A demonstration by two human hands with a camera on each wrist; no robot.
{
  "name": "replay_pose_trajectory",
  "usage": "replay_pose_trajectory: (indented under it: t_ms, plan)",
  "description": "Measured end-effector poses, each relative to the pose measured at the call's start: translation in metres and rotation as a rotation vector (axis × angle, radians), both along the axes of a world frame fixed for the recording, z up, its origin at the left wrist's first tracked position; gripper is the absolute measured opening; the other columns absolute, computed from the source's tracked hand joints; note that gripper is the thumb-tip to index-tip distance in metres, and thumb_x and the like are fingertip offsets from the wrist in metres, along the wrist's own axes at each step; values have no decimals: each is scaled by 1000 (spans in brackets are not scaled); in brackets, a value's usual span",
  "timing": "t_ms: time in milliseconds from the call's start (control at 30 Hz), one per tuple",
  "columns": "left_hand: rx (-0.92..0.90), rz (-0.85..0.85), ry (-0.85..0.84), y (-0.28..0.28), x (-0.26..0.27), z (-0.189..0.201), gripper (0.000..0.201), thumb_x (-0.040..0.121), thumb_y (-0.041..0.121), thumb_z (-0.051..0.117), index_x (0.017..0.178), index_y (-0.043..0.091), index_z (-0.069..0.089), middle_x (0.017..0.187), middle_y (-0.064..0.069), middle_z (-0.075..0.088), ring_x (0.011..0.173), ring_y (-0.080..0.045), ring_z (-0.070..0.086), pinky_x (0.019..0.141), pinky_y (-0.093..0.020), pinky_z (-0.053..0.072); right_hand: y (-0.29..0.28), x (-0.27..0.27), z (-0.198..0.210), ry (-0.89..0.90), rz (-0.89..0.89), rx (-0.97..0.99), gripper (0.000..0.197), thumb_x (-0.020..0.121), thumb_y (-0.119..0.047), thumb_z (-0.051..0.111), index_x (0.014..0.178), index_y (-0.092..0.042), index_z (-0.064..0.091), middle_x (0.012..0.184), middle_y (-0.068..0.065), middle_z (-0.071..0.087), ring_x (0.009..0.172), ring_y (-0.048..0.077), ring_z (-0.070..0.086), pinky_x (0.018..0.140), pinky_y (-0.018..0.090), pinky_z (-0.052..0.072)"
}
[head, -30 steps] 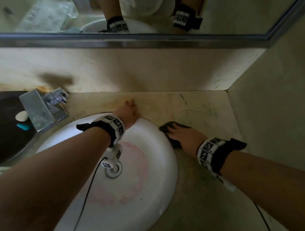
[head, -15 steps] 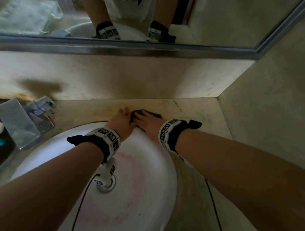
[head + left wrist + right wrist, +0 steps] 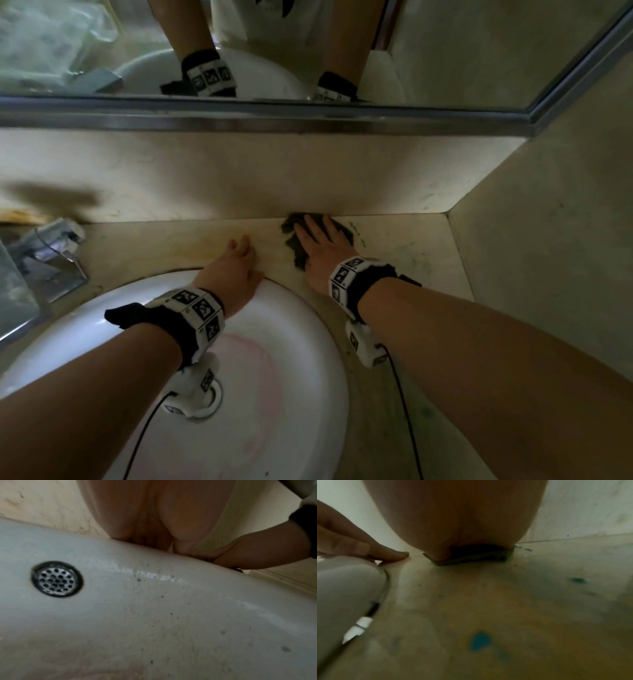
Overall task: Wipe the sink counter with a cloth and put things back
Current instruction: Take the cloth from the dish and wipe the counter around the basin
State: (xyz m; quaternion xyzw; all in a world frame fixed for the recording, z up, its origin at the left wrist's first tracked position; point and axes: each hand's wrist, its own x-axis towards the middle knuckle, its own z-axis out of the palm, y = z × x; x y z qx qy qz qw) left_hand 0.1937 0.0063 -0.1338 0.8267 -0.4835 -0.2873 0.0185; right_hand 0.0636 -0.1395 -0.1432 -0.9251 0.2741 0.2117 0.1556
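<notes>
A dark cloth (image 3: 295,236) lies flat on the beige counter (image 3: 404,253), right against the back wall. My right hand (image 3: 320,240) presses it down with straight, spread fingers; in the right wrist view the cloth (image 3: 471,559) shows as a dark edge under my palm. My left hand (image 3: 236,263) rests flat with straight fingers on the counter at the far rim of the white sink (image 3: 294,342) and holds nothing. In the left wrist view its palm (image 3: 154,520) lies on the sink's rim (image 3: 102,547).
A chrome faucet (image 3: 44,260) stands at the left of the sink. Green-blue smears (image 3: 414,260) mark the counter to the right, also a blue spot (image 3: 479,641). A side wall (image 3: 548,274) closes the counter on the right. The mirror (image 3: 274,51) hangs above the backsplash. The drain (image 3: 56,579) sits in the basin.
My right hand slid the cloth from the sink's right side to my left hand, then back right and further away, up against the back wall. The left hand stayed by the sink's rim.
</notes>
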Motion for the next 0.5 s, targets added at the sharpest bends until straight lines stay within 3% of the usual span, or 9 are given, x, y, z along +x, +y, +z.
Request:
replay_pose_trajectory:
  t_ms: [267, 500]
  plan:
    - [-34, 18, 3, 2, -1, -2, 56, 100, 28, 35, 149, 6, 20, 159, -8, 6, 146, -27, 7, 115, -40, 22, -24, -34, -9, 15, -234, -5, 68, 97, -35, 28, 151, -28, -12, 159, -6, -19, 146, 26, -17, 121, 44, -4]
    - [-26, 21, 1, 1, 1, -4, 55, 100, 29, 34, 149, 8, 20, 160, -6, 3, 147, -25, 6, 116, -38, 20, -52, -63, -8, 65, -500, -56, 69, 97, -41, 29, 152, -23, -9, 159, -1, -18, 147, 29, -13, 119, 42, -3]
